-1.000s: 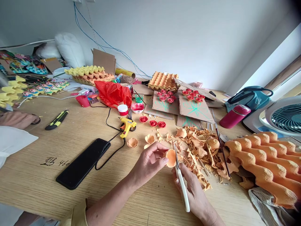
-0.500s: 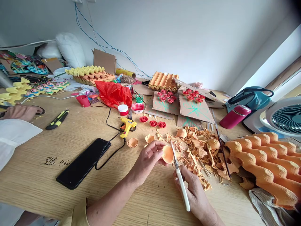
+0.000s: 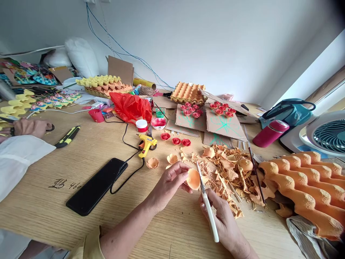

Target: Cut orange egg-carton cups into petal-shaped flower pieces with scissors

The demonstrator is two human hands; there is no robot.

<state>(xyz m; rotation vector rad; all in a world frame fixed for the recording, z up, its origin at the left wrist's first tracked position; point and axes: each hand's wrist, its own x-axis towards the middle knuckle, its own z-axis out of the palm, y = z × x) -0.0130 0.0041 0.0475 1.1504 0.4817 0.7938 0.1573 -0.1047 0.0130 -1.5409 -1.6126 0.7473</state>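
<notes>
Between the thumb and fingers of my left hand [image 3: 171, 183] is an orange egg-carton cup [image 3: 193, 179], its hollow side facing me. My right hand [image 3: 222, 219] grips white-handled scissors [image 3: 210, 216], whose blades lie along the cup's right edge. Whether the blades touch the cup I cannot tell. Orange carton scraps [image 3: 223, 169] are heaped just beyond my right hand. Left of the cup sit a petal-cut orange cup [image 3: 152, 163] and another cut cup [image 3: 171, 158]. Three red paper roses [image 3: 176, 141] stand in a row behind them.
A yellow glue gun [image 3: 146, 144] with its cord and a black phone [image 3: 94, 187] lie to the left. Orange egg trays [image 3: 304, 187] and a pink bottle [image 3: 271, 133] stand right. Roses rest on cardboard [image 3: 225, 124]. At far left, a co-worker's hand [image 3: 31, 127] is near a utility knife [image 3: 68, 136].
The whole view has shifted slightly. My hands, the cup and the scissors keep nearly the same pose. The co-worker's hand and sleeve have moved a little to the right.
</notes>
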